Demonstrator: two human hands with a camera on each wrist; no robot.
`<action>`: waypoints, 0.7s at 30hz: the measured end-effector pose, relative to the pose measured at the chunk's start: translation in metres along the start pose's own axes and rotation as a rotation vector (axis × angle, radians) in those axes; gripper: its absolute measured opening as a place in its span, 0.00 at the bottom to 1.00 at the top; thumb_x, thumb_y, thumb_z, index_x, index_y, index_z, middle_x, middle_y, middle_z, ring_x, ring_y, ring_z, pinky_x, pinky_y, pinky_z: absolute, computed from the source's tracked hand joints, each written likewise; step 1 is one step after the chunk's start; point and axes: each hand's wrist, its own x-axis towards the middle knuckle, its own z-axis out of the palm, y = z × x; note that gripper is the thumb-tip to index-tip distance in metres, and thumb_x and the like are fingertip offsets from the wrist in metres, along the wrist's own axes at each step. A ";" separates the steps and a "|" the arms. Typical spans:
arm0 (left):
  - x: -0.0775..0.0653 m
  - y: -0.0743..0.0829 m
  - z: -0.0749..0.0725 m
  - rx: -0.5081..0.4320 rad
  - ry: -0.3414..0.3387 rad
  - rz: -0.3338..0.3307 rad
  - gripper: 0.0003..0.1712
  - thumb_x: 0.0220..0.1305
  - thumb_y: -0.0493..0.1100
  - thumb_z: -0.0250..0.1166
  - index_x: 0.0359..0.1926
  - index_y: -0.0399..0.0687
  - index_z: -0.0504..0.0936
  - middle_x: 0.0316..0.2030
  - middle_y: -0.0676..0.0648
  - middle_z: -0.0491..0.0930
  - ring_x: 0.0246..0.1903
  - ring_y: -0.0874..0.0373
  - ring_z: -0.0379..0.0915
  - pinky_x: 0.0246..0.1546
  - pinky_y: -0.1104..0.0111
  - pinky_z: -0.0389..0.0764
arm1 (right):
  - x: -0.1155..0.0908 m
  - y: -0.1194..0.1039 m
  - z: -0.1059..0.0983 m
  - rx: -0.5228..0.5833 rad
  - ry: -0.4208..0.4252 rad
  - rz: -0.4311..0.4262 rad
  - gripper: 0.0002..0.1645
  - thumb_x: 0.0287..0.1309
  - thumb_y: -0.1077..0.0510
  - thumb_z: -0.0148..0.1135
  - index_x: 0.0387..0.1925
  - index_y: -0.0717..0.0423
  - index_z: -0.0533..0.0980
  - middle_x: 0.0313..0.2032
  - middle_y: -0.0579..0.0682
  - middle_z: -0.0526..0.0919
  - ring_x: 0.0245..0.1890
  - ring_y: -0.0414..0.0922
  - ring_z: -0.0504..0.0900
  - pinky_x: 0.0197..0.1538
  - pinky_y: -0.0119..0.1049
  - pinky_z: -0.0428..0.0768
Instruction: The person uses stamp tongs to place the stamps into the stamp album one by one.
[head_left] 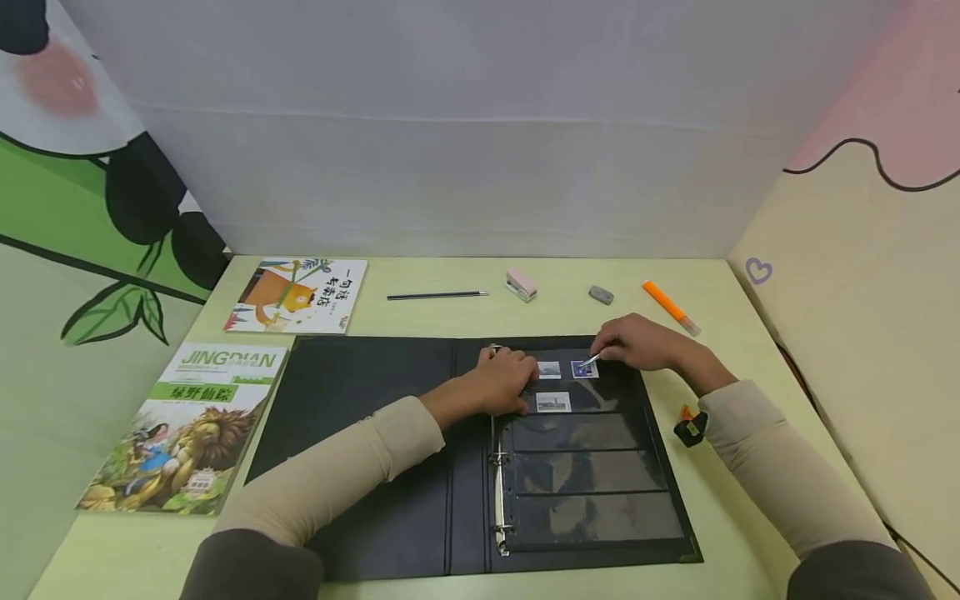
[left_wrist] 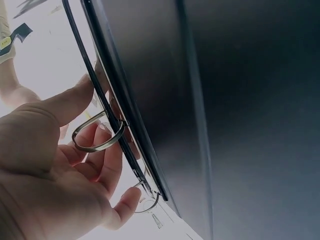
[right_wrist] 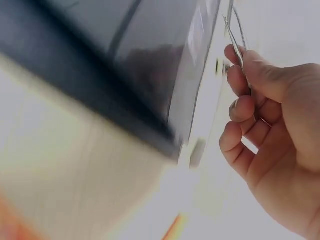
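A black ring binder [head_left: 367, 450] lies spread on the table, with a clear-pocketed stamp page [head_left: 585, 471] on its right side. My left hand [head_left: 501, 382] rests at the upper left of that page, beside the metal rings [left_wrist: 99, 137]; its fingers reach past a ring in the left wrist view. Between thumb and fingers, my right hand [head_left: 637, 340] pinches silver tweezers [right_wrist: 234, 42]. In the head view, their tips overlap a blue stamp [head_left: 583, 372] in the top row. Two pale stamps sit nearby: one partly behind my left fingers, another [head_left: 552, 402] just below.
Two picture books [head_left: 296, 296] [head_left: 183, 429] lie at the left. Along the back are a black pencil [head_left: 437, 295], a pink stapler [head_left: 521, 285], a grey eraser [head_left: 601, 294] and an orange marker [head_left: 670, 307]. A small black-and-orange object [head_left: 690, 427] lies by my right sleeve.
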 end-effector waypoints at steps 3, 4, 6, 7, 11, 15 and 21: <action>0.000 0.000 -0.001 -0.001 -0.001 0.000 0.28 0.55 0.57 0.70 0.54 0.57 0.72 0.54 0.52 0.74 0.51 0.54 0.67 0.60 0.49 0.60 | -0.019 0.013 -0.006 0.012 0.026 0.055 0.10 0.64 0.58 0.59 0.43 0.50 0.83 0.41 0.44 0.85 0.37 0.38 0.79 0.44 0.38 0.78; 0.000 0.000 -0.001 -0.004 -0.001 0.002 0.28 0.55 0.56 0.70 0.54 0.57 0.72 0.54 0.52 0.74 0.51 0.54 0.67 0.60 0.49 0.60 | -0.026 0.017 -0.007 0.016 0.031 0.071 0.10 0.64 0.58 0.59 0.43 0.50 0.83 0.41 0.45 0.85 0.36 0.38 0.79 0.43 0.37 0.78; 0.001 0.000 0.000 -0.002 0.002 0.005 0.28 0.55 0.56 0.70 0.54 0.57 0.72 0.54 0.52 0.74 0.51 0.54 0.67 0.60 0.49 0.61 | -0.041 0.026 -0.009 0.030 0.047 0.110 0.09 0.63 0.59 0.59 0.42 0.51 0.83 0.40 0.45 0.85 0.36 0.38 0.79 0.42 0.37 0.77; 0.001 0.000 0.000 -0.005 0.004 0.006 0.27 0.55 0.56 0.70 0.54 0.57 0.72 0.54 0.52 0.74 0.51 0.54 0.67 0.60 0.49 0.60 | -0.049 0.032 -0.010 0.033 0.055 0.129 0.10 0.63 0.59 0.59 0.42 0.51 0.83 0.40 0.45 0.85 0.36 0.38 0.78 0.42 0.37 0.77; 0.002 -0.001 0.001 -0.012 0.015 0.010 0.27 0.55 0.56 0.70 0.54 0.57 0.73 0.54 0.52 0.74 0.52 0.54 0.67 0.60 0.49 0.60 | -0.084 0.052 -0.012 0.051 0.089 0.244 0.10 0.64 0.58 0.58 0.42 0.50 0.83 0.41 0.46 0.86 0.38 0.39 0.79 0.42 0.37 0.77; 0.003 -0.001 0.001 -0.024 0.012 0.010 0.27 0.55 0.56 0.70 0.54 0.57 0.73 0.53 0.52 0.74 0.52 0.54 0.66 0.59 0.49 0.60 | -0.116 0.066 -0.014 0.105 0.085 0.373 0.11 0.65 0.57 0.58 0.44 0.52 0.83 0.41 0.49 0.86 0.36 0.40 0.77 0.36 0.32 0.75; 0.003 -0.003 0.002 -0.023 0.006 0.008 0.26 0.55 0.56 0.70 0.53 0.58 0.73 0.53 0.53 0.74 0.52 0.54 0.67 0.60 0.49 0.59 | -0.151 0.079 -0.013 0.090 0.060 0.416 0.12 0.65 0.55 0.57 0.45 0.54 0.82 0.42 0.51 0.86 0.35 0.34 0.76 0.36 0.31 0.75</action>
